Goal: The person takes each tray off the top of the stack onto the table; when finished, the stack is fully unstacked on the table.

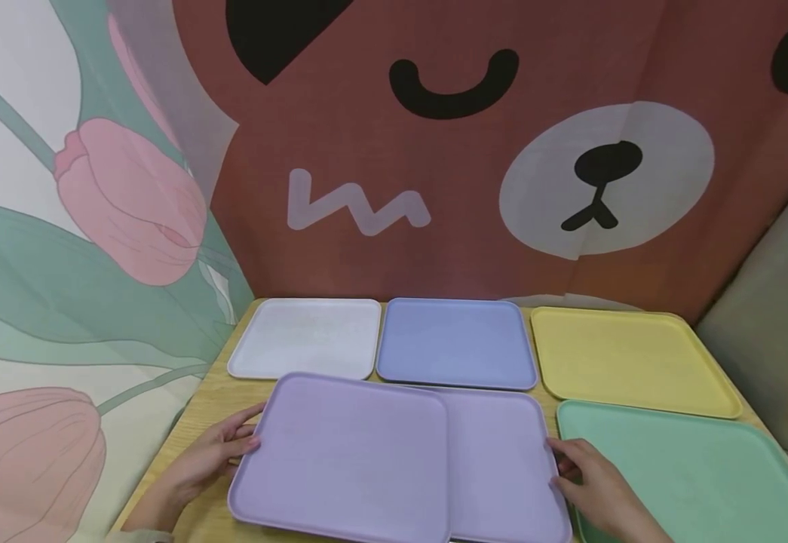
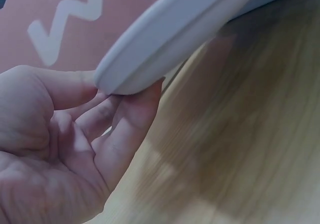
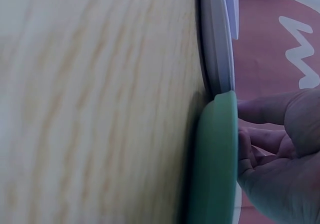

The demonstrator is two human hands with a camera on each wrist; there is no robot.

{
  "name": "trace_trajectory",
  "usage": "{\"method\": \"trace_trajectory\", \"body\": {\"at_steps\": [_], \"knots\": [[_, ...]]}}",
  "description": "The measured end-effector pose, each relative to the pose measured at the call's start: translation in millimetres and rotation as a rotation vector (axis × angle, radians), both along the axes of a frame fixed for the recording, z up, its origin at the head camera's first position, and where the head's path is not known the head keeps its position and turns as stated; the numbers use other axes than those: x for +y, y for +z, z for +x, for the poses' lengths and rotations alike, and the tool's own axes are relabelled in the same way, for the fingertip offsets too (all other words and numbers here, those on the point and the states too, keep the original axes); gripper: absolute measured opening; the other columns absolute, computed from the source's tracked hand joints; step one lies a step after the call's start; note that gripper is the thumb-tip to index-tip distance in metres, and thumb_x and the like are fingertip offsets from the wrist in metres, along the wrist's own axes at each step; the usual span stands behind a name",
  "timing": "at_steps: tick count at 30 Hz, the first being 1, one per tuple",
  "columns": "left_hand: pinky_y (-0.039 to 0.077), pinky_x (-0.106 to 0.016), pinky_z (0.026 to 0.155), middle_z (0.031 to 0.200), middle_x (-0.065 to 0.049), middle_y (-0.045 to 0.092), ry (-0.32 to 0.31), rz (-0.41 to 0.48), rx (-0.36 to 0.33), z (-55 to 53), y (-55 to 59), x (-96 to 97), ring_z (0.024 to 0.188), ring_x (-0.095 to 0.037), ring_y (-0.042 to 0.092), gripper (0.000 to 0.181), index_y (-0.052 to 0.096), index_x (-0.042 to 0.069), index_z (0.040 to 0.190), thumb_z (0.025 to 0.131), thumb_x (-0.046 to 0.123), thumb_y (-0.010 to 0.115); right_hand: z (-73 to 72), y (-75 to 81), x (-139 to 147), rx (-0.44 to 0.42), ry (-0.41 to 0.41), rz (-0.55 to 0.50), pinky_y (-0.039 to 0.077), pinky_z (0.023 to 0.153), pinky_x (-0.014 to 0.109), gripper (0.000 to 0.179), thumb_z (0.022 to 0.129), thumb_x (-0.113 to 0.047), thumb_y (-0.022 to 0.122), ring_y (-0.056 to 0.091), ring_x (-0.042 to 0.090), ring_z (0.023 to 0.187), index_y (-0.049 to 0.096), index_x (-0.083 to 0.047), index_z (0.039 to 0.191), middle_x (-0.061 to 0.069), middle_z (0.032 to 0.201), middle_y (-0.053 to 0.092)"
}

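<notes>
My left hand (image 1: pixel 206 456) pinches the left rim of the upper purple tray (image 1: pixel 346 452), thumb above and fingers beneath. In the left wrist view that tray's edge (image 2: pixel 165 39) is tilted up off the wood. Below it lies a second purple tray (image 1: pixel 495 460), its left part covered by the upper one. My right hand (image 1: pixel 590 479) has bent fingers and thumb at the lower purple tray's right rim and seems to grip it. In the right wrist view the green tray (image 3: pixel 215 169) hides part of those fingertips.
Behind stand a white tray (image 1: pixel 312 339), a blue tray (image 1: pixel 458 343) and a yellow tray (image 1: pixel 631 362) in a row on the wooden table (image 1: pixel 213 392). The green tray borders the lower purple one at the right. A printed cloth (image 1: pixel 353 264) hangs behind.
</notes>
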State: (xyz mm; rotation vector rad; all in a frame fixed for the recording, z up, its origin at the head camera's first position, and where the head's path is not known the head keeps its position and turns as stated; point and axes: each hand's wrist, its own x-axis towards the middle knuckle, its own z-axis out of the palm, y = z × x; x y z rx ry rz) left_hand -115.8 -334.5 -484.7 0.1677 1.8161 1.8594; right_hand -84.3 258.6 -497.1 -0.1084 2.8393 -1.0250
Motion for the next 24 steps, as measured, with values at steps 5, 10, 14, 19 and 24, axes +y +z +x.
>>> {"method": "trace_trajectory", "body": {"at_steps": [5,10,14,19,24], "knots": [[0.06,-0.045,0.085,0.128,-0.001,0.067,-0.018,0.043,0.008,0.5,-0.3,-17.9,0.106,-0.026,0.07,0.073,0.001,0.002,0.16,0.106,0.007,0.049,1.2,-0.7,2,0.015,0.01,0.009,0.053,0.072,0.023,0.052,0.082,-0.001,0.078,0.057,0.003,0.084,0.063,0.004,0.131,0.005,0.11,0.061],[0.06,-0.043,0.085,0.128,0.002,0.067,-0.014,0.066,0.007,1.8,-0.9,-33.9,0.106,-0.025,0.07,0.063,0.022,0.022,0.163,0.106,0.006,0.046,2.3,-3.0,5,0.067,0.01,0.017,0.051,0.071,0.023,0.053,0.08,-0.002,0.08,0.053,0.001,0.081,0.064,0.002,0.13,0.002,0.101,0.058],[0.06,-0.04,0.085,0.128,0.005,0.067,-0.022,0.071,0.007,2.5,-0.6,-46.3,0.107,-0.023,0.07,0.057,0.041,0.041,0.151,0.107,0.005,0.044,2.1,-5.0,7,0.097,0.012,0.011,0.046,0.066,0.023,0.054,0.08,-0.003,0.081,0.046,0.002,0.075,0.064,0.002,0.13,-0.001,0.09,0.052],[0.06,-0.039,0.085,0.128,0.007,0.066,-0.026,0.051,0.017,2.3,-0.3,-59.9,0.108,-0.021,0.069,0.055,0.045,0.046,0.144,0.108,0.006,0.042,0.6,-6.3,11,0.068,0.019,0.003,0.044,0.064,0.024,0.054,0.082,-0.005,0.08,0.045,0.002,0.074,0.062,0.001,0.132,-0.001,0.089,0.052],[0.06,-0.041,0.085,0.125,0.012,0.067,0.007,-0.001,0.011,2.0,1.9,-70.6,0.106,-0.021,0.07,0.052,0.047,0.051,0.139,0.108,0.009,0.044,-0.4,-5.8,14,0.056,0.017,-0.025,0.044,0.064,0.023,0.05,0.083,-0.004,0.078,0.045,0.002,0.073,0.063,0.001,0.131,-0.001,0.089,0.052]]}}
